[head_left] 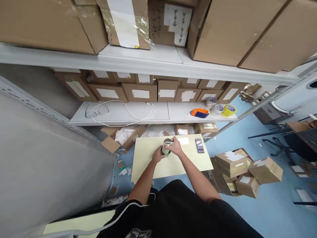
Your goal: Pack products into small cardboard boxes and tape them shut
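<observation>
Over the pale yellow tabletop I hold a small pale cylinder with a shiny silver top. My left hand is closed round its lower part, where a dark rim shows. My right hand grips the upper part near the silver end, from the right. The cylinder's exact kind cannot be made out, and my fingers hide some of it. Just beyond my right hand a white paper lies flat on the tabletop. Further right is a dark, blurred-out rectangular item.
A shelf ahead bears labelled cardboard boxes, a white cable, glasses, an orange-and-blue tape dispenser and tape rolls. An open carton stands left; stacked boxes are on the right. A wall bounds the left.
</observation>
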`<state>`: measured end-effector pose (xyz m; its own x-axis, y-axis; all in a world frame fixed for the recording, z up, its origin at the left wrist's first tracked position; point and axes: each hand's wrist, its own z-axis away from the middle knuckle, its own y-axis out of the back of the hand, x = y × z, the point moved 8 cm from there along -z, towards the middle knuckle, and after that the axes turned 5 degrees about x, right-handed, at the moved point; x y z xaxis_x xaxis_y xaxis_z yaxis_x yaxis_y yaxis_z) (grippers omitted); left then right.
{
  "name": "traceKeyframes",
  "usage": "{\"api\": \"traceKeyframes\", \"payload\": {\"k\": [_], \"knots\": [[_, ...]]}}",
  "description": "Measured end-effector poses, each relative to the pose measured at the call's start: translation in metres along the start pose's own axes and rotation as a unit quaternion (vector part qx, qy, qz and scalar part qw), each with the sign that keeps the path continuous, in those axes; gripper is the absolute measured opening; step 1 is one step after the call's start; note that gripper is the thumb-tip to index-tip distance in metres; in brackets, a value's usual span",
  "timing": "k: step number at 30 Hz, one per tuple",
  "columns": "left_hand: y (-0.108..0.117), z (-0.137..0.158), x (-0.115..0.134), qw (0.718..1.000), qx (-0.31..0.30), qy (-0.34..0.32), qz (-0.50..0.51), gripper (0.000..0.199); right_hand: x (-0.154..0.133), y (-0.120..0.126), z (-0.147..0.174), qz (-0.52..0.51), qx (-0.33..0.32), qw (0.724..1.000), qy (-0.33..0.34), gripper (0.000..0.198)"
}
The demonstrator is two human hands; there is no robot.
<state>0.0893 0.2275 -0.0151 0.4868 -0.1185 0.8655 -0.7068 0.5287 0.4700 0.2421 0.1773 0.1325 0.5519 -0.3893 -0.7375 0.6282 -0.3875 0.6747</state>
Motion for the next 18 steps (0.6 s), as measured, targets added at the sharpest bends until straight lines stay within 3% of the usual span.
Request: {"api": "traceKeyframes", "payload": {"k": [6, 10, 12, 14, 16, 18], "knots": [[0.003, 0.004, 0.019, 0.999, -0.003, 0.005, -0.042, 0.093, -0.063, 0.088, -0.015, -0.126, 0.082, 0.986, 0.073, 0.039], [0.022, 0.008, 0.041, 0.994, 0.009, 0.025, -0.105, 0.132, -0.085, 0.119, -0.014, -0.138, 0.094, 0.980, 0.104, 0.039], [0.040, 0.014, 0.062, 0.994, 0.019, 0.003, -0.109, 0.136, -0.087, 0.127, -0.013, -0.140, 0.103, 0.978, 0.114, 0.040], [0.061, 0.025, 0.097, 0.995, 0.047, -0.056, -0.073, 0.110, -0.084, 0.132, -0.014, -0.135, 0.114, 0.978, 0.107, 0.041], [0.084, 0.039, 0.139, 0.988, 0.104, -0.117, -0.017, 0.065, -0.080, 0.134, -0.014, -0.128, 0.123, 0.980, 0.092, 0.042], [0.096, 0.051, 0.181, 0.978, 0.140, -0.154, 0.020, 0.060, -0.080, 0.133, -0.013, -0.132, 0.122, 0.980, 0.082, 0.043]]}}
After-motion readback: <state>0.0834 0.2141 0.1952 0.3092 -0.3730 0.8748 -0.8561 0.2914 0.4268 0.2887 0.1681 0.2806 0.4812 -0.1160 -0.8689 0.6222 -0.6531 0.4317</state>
